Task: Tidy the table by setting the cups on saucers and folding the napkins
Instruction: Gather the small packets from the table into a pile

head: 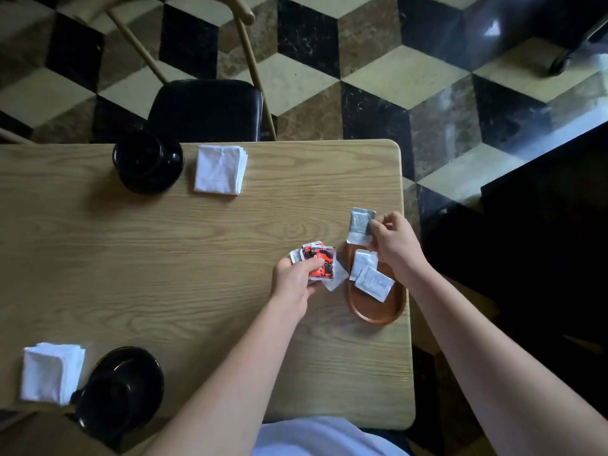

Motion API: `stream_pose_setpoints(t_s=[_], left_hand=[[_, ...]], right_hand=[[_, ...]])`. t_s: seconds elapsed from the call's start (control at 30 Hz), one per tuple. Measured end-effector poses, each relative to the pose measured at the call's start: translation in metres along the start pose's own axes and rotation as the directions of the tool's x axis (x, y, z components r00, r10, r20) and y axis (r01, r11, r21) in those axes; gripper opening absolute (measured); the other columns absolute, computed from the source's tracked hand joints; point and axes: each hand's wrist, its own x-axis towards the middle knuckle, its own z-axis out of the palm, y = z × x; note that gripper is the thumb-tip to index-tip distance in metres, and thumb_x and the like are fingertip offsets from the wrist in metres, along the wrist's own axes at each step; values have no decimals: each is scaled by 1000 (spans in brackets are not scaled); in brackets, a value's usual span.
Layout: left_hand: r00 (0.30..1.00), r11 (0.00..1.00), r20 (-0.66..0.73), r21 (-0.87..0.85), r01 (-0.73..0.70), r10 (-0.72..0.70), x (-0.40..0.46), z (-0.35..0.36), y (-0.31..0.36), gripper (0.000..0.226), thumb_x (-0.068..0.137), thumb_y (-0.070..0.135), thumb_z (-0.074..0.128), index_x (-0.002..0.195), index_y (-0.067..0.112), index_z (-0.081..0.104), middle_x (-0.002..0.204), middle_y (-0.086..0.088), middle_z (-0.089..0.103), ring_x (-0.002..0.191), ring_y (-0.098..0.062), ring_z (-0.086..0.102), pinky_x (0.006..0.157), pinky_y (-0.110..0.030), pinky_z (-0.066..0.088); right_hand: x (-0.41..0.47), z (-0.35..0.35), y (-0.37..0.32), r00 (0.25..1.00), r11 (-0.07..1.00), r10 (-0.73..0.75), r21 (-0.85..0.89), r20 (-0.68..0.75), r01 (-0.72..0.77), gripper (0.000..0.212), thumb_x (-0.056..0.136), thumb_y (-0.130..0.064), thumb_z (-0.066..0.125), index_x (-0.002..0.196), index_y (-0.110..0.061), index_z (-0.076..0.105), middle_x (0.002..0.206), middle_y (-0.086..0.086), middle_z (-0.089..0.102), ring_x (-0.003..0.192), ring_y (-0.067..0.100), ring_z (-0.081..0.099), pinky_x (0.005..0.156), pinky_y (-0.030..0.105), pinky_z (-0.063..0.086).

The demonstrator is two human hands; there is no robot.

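A black cup on a black saucer [148,162] stands at the far left of the wooden table [164,258], with a folded white napkin [220,169] to its right. Another black cup on its saucer [121,386] sits at the near left, beside a second folded white napkin [52,373]. My left hand [296,278] grips a bunch of red and white packets [320,264] just above the table. A grey packet [362,220] is pinched in my right hand [394,241], over the far end of a brown oval tray [378,311].
The tray lies at the table's right edge and holds several white packets [370,278]. A black-seated chair [207,110] stands behind the far edge. Dark furniture [543,225] lies to the right. The floor is patterned tile.
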Motion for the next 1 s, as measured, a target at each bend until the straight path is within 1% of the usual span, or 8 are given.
stream_pose_setpoints(t_s=[0.17,0.27,0.37,0.5,0.6,0.7,0.87,1.0], left_hand=[[999,1000,51,10,12,-13,-11,22,-17,23,81,-6,64,93,13,66,79,-9,72,65,-21,69,73,-38,57],[998,1000,57,20,15,-16,-15,25,-23,23,80,-6,64,92,14,67,81,-9,73,68,-23,69,75,-39,56],[998,998,63,54,13,-17,-18,28,-31,26,79,-5,65,99,12,69,88,-12,74,73,-25,70,80,-44,57],[998,998,42,42,43,-45,-22,34,-41,32,79,-7,65,107,6,66,91,-14,74,74,-25,71,69,-39,58],[995,995,46,-36,89,-87,-22,48,-44,27,81,-11,62,102,6,65,88,-15,71,75,-26,69,78,-43,56],[994,995,63,-41,87,-85,-22,67,-43,23,82,-9,62,96,9,65,85,-12,70,75,-24,67,77,-39,54],[995,983,88,175,-62,47,-23,84,-42,22,78,-5,71,98,4,70,87,-13,73,75,-27,71,59,-30,57],[978,790,71,578,-202,198,-20,83,-47,14,74,10,79,87,13,76,86,-9,77,86,-29,73,79,-42,59]], right_hand=[[-20,-37,42,993,980,-28,-200,-113,5,14,94,-23,59,81,-21,53,79,-3,63,67,12,56,57,27,39],[-13,-40,41,991,899,-135,-422,-18,115,10,95,-24,56,86,-21,57,81,-4,64,72,13,60,58,30,43],[4,-41,31,961,719,-245,-641,129,269,9,93,-25,57,92,-19,63,86,3,68,78,26,62,66,35,49],[18,-38,21,912,569,-302,-715,278,407,11,93,-25,60,97,-19,68,100,4,69,92,27,64,75,36,52],[7,-40,29,926,643,-312,-670,213,371,14,91,-30,63,99,-19,67,101,0,63,90,21,60,77,36,51],[-20,-42,44,967,841,-233,-477,105,255,24,94,-40,58,96,-19,70,88,-8,67,81,12,62,70,30,47],[-49,-53,62,985,995,72,-81,156,-60,42,91,-56,58,83,-18,75,54,-8,67,43,3,58,41,14,40],[-56,-54,75,991,991,110,-80,72,-104,23,89,-41,69,86,-19,74,56,-8,67,44,1,60,39,13,39]])
